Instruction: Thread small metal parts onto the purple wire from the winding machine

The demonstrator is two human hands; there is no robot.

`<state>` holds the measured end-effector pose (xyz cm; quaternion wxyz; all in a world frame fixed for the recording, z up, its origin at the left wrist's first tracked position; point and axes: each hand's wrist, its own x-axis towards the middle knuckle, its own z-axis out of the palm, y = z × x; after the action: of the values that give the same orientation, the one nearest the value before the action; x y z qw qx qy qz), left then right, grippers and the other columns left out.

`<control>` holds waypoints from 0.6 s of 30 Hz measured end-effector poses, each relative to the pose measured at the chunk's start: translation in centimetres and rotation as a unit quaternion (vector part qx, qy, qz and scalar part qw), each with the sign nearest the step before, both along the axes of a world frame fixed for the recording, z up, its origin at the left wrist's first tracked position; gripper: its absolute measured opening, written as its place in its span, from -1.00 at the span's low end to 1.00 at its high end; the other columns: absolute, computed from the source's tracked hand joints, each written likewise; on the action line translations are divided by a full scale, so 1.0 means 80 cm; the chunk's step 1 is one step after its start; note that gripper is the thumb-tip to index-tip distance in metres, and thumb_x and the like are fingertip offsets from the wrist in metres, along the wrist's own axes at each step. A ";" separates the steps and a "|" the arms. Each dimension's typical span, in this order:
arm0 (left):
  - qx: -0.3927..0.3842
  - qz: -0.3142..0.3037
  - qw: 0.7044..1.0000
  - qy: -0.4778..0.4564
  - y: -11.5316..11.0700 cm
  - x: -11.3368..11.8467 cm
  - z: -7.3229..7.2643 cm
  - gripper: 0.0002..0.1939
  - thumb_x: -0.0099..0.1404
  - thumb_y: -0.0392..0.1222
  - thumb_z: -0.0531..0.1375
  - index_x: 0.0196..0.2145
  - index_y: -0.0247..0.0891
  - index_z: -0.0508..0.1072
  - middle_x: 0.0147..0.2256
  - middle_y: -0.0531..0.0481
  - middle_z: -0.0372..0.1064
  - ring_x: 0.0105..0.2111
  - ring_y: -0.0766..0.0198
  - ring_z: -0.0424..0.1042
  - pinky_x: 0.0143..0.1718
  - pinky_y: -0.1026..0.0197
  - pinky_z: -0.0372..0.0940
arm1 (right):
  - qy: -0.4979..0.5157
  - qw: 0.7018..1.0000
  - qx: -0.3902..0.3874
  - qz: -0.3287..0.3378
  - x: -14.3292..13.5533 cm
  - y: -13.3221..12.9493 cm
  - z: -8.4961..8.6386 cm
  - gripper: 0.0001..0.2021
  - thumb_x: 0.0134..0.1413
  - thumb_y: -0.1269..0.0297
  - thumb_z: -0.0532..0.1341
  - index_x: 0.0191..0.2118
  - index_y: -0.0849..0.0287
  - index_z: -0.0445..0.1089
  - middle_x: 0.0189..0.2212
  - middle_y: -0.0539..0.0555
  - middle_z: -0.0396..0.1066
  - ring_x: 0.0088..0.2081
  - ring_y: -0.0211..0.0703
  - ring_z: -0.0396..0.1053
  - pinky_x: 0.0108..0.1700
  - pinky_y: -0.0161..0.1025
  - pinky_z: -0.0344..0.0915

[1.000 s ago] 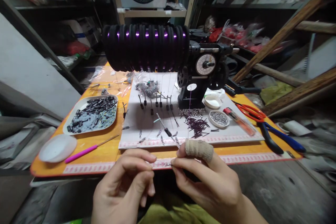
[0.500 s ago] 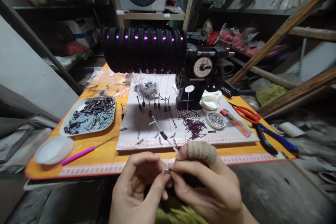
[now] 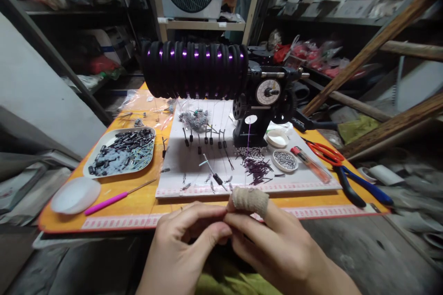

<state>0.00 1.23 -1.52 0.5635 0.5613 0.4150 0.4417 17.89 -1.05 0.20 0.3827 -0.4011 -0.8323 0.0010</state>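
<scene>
My left hand [image 3: 188,244] and my right hand [image 3: 270,239] meet in front of the table's near edge, fingertips pinched together. Whatever lies between them is hidden by the fingers. A beige wrap [image 3: 251,200] covers one finger of the right hand. Just beyond the fingertips, a black cylindrical piece [image 3: 217,179] hangs slanted on a line over the white board [image 3: 194,189]. Farther back, a row of small black pieces [image 3: 206,140] hangs on thin threads from black spools with purple thread [image 3: 195,71]. Dark short strips [image 3: 258,169] lie on the board.
At left are a tray of black parts [image 3: 88,166], a translucent lid [image 3: 75,196] and a pink-handled tool [image 3: 105,203]. A black machine with a dial [image 3: 267,91] stands behind. To the right are a dish of metal bits [image 3: 284,160], orange-handled scissors [image 3: 325,152] and blue-handled pliers [image 3: 368,186].
My fingertips have closed together over the small shiny metal piece, which no longer shows. The wrapped finger has moved left and lower. The whole view has shifted slightly.
</scene>
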 end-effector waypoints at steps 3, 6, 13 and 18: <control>0.016 0.018 1.000 -0.021 -0.003 0.010 -0.001 -0.84 0.21 -0.30 0.36 -0.33 -0.02 0.69 -0.41 0.09 0.62 -0.39 0.29 0.61 -0.31 0.40 0.49 | -0.006 0.998 0.057 -0.016 -0.002 0.000 -0.006 -0.75 0.35 0.50 0.08 -0.27 0.29 0.51 -0.42 0.15 0.50 -0.39 -0.10 0.53 -0.35 -0.26 0.53; 0.025 0.072 0.995 -0.066 -0.010 0.019 -0.006 -0.82 0.17 -0.35 0.37 -0.43 -0.03 0.66 -0.47 0.14 0.58 -0.46 0.34 0.56 -0.36 0.42 0.46 | 0.013 0.996 0.086 -0.036 -0.005 -0.001 -0.014 -0.77 0.32 0.49 0.09 -0.23 0.31 0.52 -0.42 0.17 0.50 -0.45 -0.11 0.49 -0.39 -0.25 0.55; 0.196 0.165 0.966 0.027 -0.020 0.019 -0.009 -0.82 0.22 -0.35 0.34 -0.39 -0.04 0.65 -0.38 0.09 0.54 -0.43 0.34 0.51 -0.35 0.38 0.39 | 0.044 0.996 0.044 -0.056 -0.005 -0.004 -0.016 -0.84 0.23 0.54 0.20 -0.16 0.26 0.51 -0.26 0.18 0.49 -0.24 -0.12 0.55 -0.17 -0.32 0.55; 0.056 0.178 0.972 -0.141 -0.030 0.008 0.007 -0.86 0.20 -0.07 0.41 -0.46 -0.07 0.58 -0.40 0.11 0.49 -0.60 0.42 0.41 -0.65 0.43 0.26 | 0.075 0.994 0.045 -0.061 -0.009 -0.001 -0.015 -0.84 0.16 0.59 0.23 -0.24 0.25 0.52 -0.31 0.15 0.48 -0.30 -0.16 0.54 -0.22 -0.36 0.53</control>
<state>0.62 -1.16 -0.96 0.4962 0.4411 0.3992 0.6324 17.19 -1.16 -1.00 0.4606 -0.4322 -0.7747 -0.0297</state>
